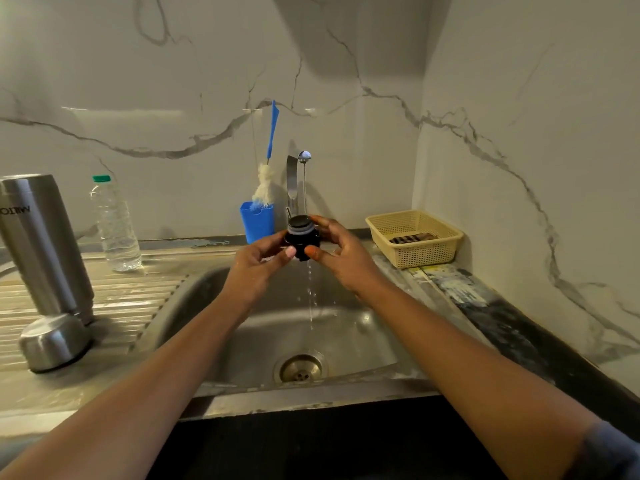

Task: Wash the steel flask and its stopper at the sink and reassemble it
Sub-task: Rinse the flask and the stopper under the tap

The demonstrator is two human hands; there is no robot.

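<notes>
Over sink (207,299), stopper (303,238) between both hands (258,263) (343,256)

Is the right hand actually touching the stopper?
Touching. The head view shows the right hand pinching the stopper between thumb and fingers; the left hand grips its other side.

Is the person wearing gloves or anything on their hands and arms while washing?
No gloves. The left hand and right hand are bare, with no rings, watch or bracelets showing. Both forearms are bare too. Only at the right arm's upper end, in the picture's bottom corner, a blue-grey sleeve peeks in. No sleeve shows on the left arm.
</notes>
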